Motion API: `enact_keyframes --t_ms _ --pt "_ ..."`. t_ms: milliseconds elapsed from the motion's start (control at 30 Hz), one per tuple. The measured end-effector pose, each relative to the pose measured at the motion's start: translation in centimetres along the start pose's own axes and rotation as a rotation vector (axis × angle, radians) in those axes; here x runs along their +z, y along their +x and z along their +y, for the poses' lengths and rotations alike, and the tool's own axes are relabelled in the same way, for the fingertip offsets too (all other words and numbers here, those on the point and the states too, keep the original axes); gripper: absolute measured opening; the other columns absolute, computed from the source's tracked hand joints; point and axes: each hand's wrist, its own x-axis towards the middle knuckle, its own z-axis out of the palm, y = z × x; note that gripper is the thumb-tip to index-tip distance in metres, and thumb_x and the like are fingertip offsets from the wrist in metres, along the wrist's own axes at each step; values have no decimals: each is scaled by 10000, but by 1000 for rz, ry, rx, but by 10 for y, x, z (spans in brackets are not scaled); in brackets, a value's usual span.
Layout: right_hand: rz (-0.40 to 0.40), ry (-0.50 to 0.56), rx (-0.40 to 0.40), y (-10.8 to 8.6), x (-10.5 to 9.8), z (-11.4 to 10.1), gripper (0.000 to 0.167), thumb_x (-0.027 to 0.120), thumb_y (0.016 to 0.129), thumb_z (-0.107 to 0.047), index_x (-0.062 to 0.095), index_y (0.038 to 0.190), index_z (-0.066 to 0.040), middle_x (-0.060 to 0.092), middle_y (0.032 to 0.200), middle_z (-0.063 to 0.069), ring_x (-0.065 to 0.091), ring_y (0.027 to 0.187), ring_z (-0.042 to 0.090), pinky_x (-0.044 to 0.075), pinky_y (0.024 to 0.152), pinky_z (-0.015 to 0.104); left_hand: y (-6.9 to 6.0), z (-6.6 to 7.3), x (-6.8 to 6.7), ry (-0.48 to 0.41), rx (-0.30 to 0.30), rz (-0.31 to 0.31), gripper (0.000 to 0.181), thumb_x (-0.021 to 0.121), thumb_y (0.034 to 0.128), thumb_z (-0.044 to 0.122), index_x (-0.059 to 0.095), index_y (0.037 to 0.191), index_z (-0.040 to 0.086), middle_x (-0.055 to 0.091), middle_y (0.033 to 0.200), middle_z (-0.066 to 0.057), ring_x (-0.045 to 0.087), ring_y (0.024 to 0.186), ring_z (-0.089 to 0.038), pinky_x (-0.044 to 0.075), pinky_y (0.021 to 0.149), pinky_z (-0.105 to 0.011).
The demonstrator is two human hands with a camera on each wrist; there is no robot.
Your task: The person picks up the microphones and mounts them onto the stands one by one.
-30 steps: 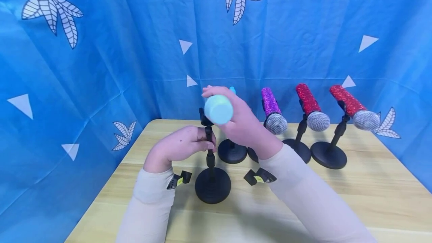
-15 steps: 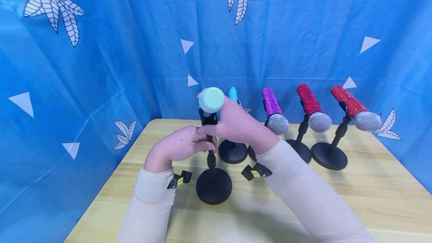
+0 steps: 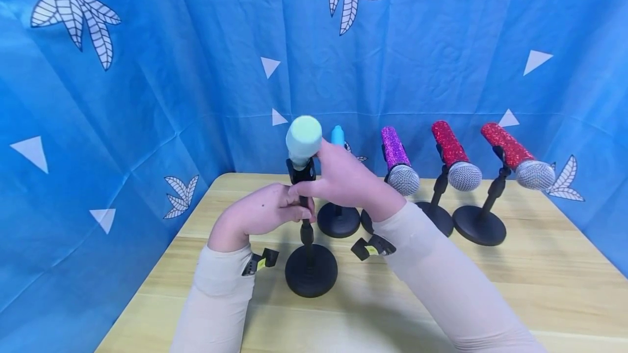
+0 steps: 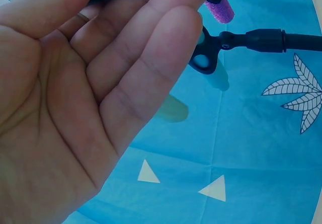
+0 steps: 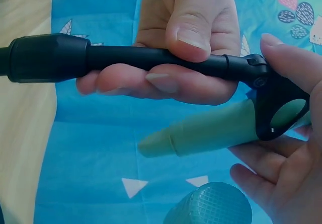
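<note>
A pale green microphone (image 3: 304,138) lies in the black clip (image 5: 269,110) of a small desk stand (image 3: 311,272), head toward me. In the right wrist view its tapered handle (image 5: 201,133) passes through the clip. My left hand (image 3: 260,208) grips the stand's pole (image 5: 151,59) just below the clip, thumb on one side and fingers on the other. My right hand (image 3: 353,181) is round the microphone at the clip. Its thumb (image 5: 284,58) presses near the clip's joint, with the fingers under the handle.
Behind stands a blue microphone (image 3: 337,135) on its own stand. To the right are a purple glitter microphone (image 3: 394,148) and two red glitter ones (image 3: 448,143), all on black stands. A blue patterned cloth (image 3: 235,70) hangs behind the wooden table (image 3: 549,287).
The microphone's head has risen and shifted slightly left as it came into the clip. My right hand has moved lower around the clip, thumb down beside my left hand. The left hand stays put.
</note>
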Motion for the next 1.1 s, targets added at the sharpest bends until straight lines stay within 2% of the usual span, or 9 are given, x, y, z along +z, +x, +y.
enact_keyframes --t_ms 100,233,333,433,533,633,800,967,1100 --pt "42 -47 -40 -2 1 0 570 871 801 -387 550 1197 -134 654 941 -52 617 847 151 500 745 347 0 -2 1 -2 37 -3 155 608 1013 90 758 1005 128 704 953 85 632 854 -125 523 761 -307" --pt "144 -105 -100 -7 3 2 630 911 754 -379 583 1249 -167 700 1045 -52 652 921 144 508 724 363 3 -3 2 -7 82 -19 136 611 1011 74 741 1038 102 707 977 86 651 899 -123 535 823 -308" --pt "214 -203 -194 -10 7 6 575 912 765 -224 618 1254 -156 709 1179 -16 674 1032 179 544 775 393 3 -4 2 -6 81 -24 112 632 1005 95 735 1047 106 706 979 87 651 912 -116 534 853 -314" --pt "253 -294 -321 -13 9 8 544 874 735 -12 635 1215 -107 672 1300 25 637 1186 194 557 865 405 1 -5 2 14 75 -1 111 644 992 89 744 1036 109 700 956 78 631 890 -106 530 859 -329" --pt "255 -334 -399 -15 9 9 556 871 694 47 631 1178 -83 643 1351 53 586 1270 191 537 932 390 -1 -6 2 45 70 36 116 642 972 62 738 1029 93 675 907 70 614 855 -113 524 842 -340" --pt "232 -330 -416 -17 9 9 567 891 697 13 631 1193 -72 621 1377 76 561 1299 206 495 1004 380 -2 -7 2 69 79 60 120 636 967 56 729 1037 85 659 887 62 612 857 -124 523 851 -351" --pt "184 -312 -408 -21 8 10 640 933 715 -98 615 1268 -52 572 1433 106 502 1357 236 416 1092 390 -3 -8 2 55 96 64 139 617 991 73 716 1088 81 671 947 52 622 920 -133 517 902 -362" --pt "173 -313 -393 -27 9 10 759 944 714 -157 567 1363 -46 512 1492 118 424 1420 231 393 1112 415 -2 -8 2 40 93 55 164 601 1012 103 701 1136 64 676 1005 31 621 964 -141 509 930 -356" --pt "196 -311 -416 -32 10 9 761 919 753 -192 547 1403 -57 507 1494 128 419 1423 231 390 1114 422 -2 -8 2 10 88 49 181 589 1022 111 684 1166 57 670 1040 18 614 992 -151 500 947 -358"
